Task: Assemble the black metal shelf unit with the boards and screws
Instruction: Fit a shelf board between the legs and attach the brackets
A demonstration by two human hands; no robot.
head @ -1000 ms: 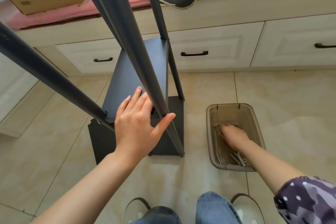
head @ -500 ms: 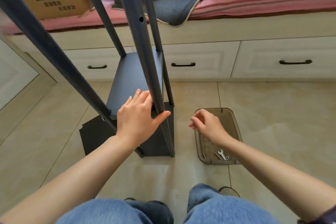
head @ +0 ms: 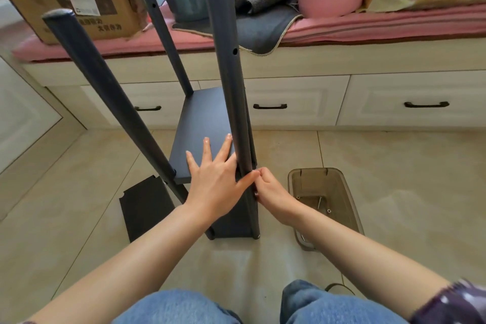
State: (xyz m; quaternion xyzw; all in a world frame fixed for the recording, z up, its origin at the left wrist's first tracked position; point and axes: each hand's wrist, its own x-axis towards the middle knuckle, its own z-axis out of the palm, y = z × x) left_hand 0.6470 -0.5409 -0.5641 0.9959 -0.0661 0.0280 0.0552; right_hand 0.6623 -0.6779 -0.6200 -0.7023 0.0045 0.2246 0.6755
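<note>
Moved: right hand (head: 273, 192) left the bin (head: 349, 192), now pinching at the post (head: 236, 113).
Left hand (head: 215, 179): fingers spread flat on shelf board (head: 202, 123), at the post's 9 o'clock.

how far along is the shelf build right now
Done: four posts stand, with the bottom board and one shelf board up. In hand: left hand presses that board while right hand pinches at the post joint. Left: spare board on the floor, hardware in the bin.
</note>
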